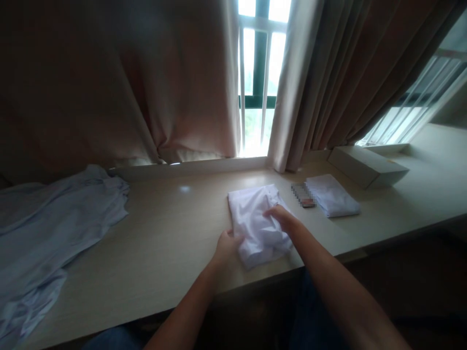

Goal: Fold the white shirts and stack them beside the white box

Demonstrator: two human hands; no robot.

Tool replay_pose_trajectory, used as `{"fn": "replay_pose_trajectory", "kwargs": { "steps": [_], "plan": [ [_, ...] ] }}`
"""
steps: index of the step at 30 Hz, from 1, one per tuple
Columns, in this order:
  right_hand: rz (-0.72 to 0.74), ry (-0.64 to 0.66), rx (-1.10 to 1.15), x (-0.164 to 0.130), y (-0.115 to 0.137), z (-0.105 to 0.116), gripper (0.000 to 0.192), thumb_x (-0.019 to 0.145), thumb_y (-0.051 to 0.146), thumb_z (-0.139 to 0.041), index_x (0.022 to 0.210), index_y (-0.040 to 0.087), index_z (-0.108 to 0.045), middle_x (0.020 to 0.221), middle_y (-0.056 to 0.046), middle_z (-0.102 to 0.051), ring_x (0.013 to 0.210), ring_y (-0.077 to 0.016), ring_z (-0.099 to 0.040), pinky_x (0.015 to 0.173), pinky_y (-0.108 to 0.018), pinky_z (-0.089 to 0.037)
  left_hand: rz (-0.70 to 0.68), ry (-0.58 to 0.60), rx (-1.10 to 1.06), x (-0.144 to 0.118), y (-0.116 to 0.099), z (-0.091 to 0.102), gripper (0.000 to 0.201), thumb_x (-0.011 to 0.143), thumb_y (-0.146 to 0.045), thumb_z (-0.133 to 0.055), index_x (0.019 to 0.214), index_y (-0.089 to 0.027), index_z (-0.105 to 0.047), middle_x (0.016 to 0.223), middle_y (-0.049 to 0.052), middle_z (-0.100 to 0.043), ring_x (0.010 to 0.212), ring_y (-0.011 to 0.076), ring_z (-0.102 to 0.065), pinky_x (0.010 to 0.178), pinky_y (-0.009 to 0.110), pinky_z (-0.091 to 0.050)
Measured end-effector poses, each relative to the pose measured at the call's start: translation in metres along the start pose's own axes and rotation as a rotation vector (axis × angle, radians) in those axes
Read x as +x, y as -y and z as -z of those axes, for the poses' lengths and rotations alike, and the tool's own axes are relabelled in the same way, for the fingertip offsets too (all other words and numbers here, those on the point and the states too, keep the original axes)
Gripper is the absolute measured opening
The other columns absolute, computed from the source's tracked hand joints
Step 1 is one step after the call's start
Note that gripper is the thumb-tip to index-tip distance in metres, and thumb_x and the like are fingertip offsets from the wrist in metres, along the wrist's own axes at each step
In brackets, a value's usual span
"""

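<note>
Item: white folded garment (pixel 257 226), lying on the counter (pixel 164 233) near its front edge.
Left hand (pixel 226 245): fingers curled on the garment's left edge.
Right hand (pixel 280 216): fingers pressed flat on top.
Handling: probably best to keep the top pinned and square the edges before releasing.

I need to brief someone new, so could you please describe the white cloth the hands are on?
On the long pale table below the curtained window, look near the front edge, at the middle. The folded white cloth lies under both hands; unlike the neater folded piece farther right, it is rumpled.
</note>
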State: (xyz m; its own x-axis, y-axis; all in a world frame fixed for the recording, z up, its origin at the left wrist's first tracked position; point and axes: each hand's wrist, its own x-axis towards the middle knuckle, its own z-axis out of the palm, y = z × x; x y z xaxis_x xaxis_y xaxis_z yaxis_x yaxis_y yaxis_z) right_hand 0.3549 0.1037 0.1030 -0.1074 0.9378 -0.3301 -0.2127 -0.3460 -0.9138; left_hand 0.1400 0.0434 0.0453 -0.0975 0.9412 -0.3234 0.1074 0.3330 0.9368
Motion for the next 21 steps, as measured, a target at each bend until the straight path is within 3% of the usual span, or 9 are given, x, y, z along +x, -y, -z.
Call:
{"fn": "replay_pose_trajectory", "kwargs": {
  "steps": [3, 6, 9, 11, 13, 16, 18, 21],
  "plan": [
    [-0.014, 0.039, 0.05, -0.013, -0.002, -0.028, 0.041, 0.058, 0.001, -0.058, 0.097, 0.013, -0.065, 0.079, -0.005, -0.069, 0.075, -0.0217, -0.066, 0.072, -0.034, -0.056, 0.02, -0.058, -0.019, 0.003, 0.001, 0.029, 0.038, 0.064, -0.025, -0.077, 0.096, -0.014, -0.058, 0.076, 0.007, -0.069, 0.069, 0.0209, -0.067, 0.059, 0.028, -0.05],
    [-0.043, 0.19, 0.201, -0.031, -0.021, -0.049, 0.043, 0.059, 0.0, -0.057, 0.1, 0.012, -0.064, 0.086, -0.007, -0.07, 0.082, -0.0228, -0.068, 0.078, -0.035, -0.055, 0.039, -0.12, 0.008, 0.007, 0.003, 0.081, 0.04, 0.065, -0.02, -0.071, 0.101, -0.014, -0.055, 0.079, 0.006, -0.069, 0.067, 0.0196, -0.066, 0.061, 0.029, -0.05],
    [-0.104, 0.357, 0.318, -0.043, -0.049, -0.057, 0.041, 0.065, 0.005, -0.061, 0.105, 0.013, -0.064, 0.096, -0.008, -0.071, 0.089, -0.0222, -0.068, 0.082, -0.034, -0.055, -0.028, -0.214, 0.32, 0.003, 0.002, 0.129, 0.04, 0.066, -0.022, -0.07, 0.103, -0.015, -0.056, 0.085, 0.007, -0.068, 0.075, 0.0212, -0.066, 0.07, 0.032, -0.051],
    [-0.185, 0.329, 0.32, -0.04, -0.06, -0.054, 0.032, 0.073, 0.014, -0.064, 0.105, 0.013, -0.063, 0.097, -0.009, -0.07, 0.087, -0.0204, -0.068, 0.079, -0.032, -0.055, -0.208, -0.337, 0.637, -0.013, -0.001, 0.141, 0.037, 0.07, -0.03, -0.069, 0.103, -0.016, -0.058, 0.095, 0.009, -0.066, 0.091, 0.0252, -0.063, 0.084, 0.037, -0.049],
    [-0.263, 0.226, 0.259, -0.028, -0.06, -0.047, 0.027, 0.081, 0.028, -0.064, 0.103, 0.013, -0.061, 0.095, -0.011, -0.069, 0.081, -0.0188, -0.068, 0.073, -0.03, -0.056, -0.449, -0.423, 0.859, -0.039, -0.006, 0.13, 0.037, 0.077, -0.04, -0.064, 0.106, -0.017, -0.06, 0.106, 0.012, -0.062, 0.105, 0.0285, -0.057, 0.096, 0.041, -0.043],
    [-0.295, 0.044, 0.095, 0.002, -0.042, -0.036, 0.036, 0.085, 0.044, -0.061, 0.103, 0.013, -0.054, 0.088, -0.01, -0.065, 0.074, -0.0186, -0.067, 0.067, -0.032, -0.057, -0.667, -0.317, 0.987, -0.08, -0.011, 0.078, 0.041, 0.085, -0.049, -0.055, 0.111, -0.017, -0.059, 0.106, 0.012, -0.06, 0.105, 0.028, -0.054, 0.096, 0.041, -0.042],
    [-0.297, -0.024, 0.001, 0.023, -0.027, -0.034, 0.042, 0.085, 0.048, -0.061, 0.104, 0.013, -0.051, 0.082, -0.01, -0.062, 0.072, -0.0206, -0.066, 0.065, -0.036, -0.058, -0.68, -0.278, 1.041, -0.097, -0.012, 0.035, 0.053, 0.082, -0.057, -0.056, 0.115, -0.015, -0.057, 0.105, 0.014, -0.058, 0.103, 0.0293, -0.052, 0.092, 0.042, -0.043],
    [-0.259, -0.029, -0.085, 0.046, -0.013, -0.042, 0.043, 0.079, 0.047, -0.068, 0.099, 0.012, -0.052, 0.073, -0.008, -0.06, 0.067, -0.0209, -0.063, 0.057, -0.035, -0.056, -0.603, -0.315, 1.101, -0.096, -0.012, -0.017, 0.068, 0.078, -0.065, -0.056, 0.12, -0.011, -0.053, 0.105, 0.017, -0.056, 0.099, 0.0319, -0.051, 0.085, 0.045, -0.044]
  ]
}}
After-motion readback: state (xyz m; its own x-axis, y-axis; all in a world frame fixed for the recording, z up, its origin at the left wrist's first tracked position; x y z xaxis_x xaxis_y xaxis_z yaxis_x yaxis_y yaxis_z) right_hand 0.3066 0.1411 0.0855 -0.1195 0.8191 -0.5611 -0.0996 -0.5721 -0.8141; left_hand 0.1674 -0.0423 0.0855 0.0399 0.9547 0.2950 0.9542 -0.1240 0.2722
